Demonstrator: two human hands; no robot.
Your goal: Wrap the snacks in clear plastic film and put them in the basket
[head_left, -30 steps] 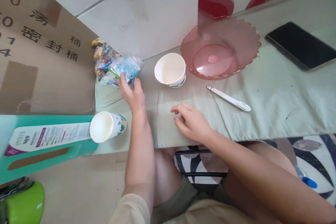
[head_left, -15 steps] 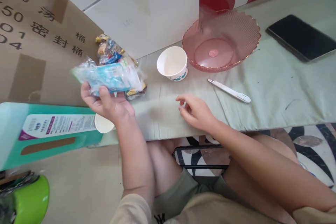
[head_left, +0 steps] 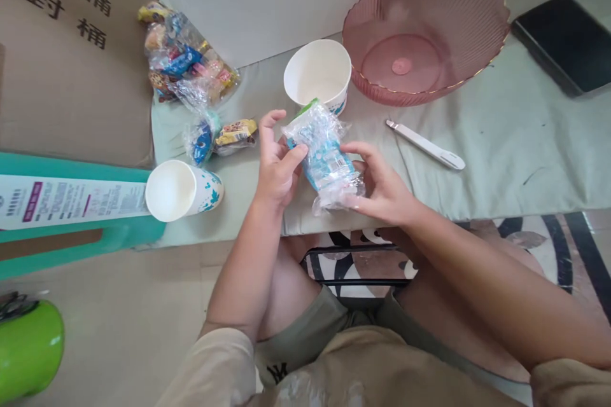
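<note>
Both hands hold a clear plastic packet with blue contents (head_left: 327, 156) above the cloth in front of me. My left hand (head_left: 279, 168) pinches its left side, thumb on top and forefinger stretched out. On the other side, my right hand (head_left: 382, 184) grips the packet's lower right edge between thumb and fingers. What exactly lies inside the wrapping I cannot make out. Just behind the packet stands a white paper cup (head_left: 317, 73), partly covered by it. A white utility knife (head_left: 424, 145) lies to the right of my right hand.
A pink ribbed bowl (head_left: 463, 44) and a black phone (head_left: 566, 44) are at the back right. Another paper cup (head_left: 205, 194) lies tipped at left, near a green jug (head_left: 153, 229). Bagged snacks (head_left: 184, 57) and a yellow snack packet (head_left: 236, 135) lie beside a cardboard box (head_left: 71, 76).
My left hand has brought the packet rightward from above the snacks to the middle. My right hand, which held nothing, now grips it too. The camera view has shifted.
</note>
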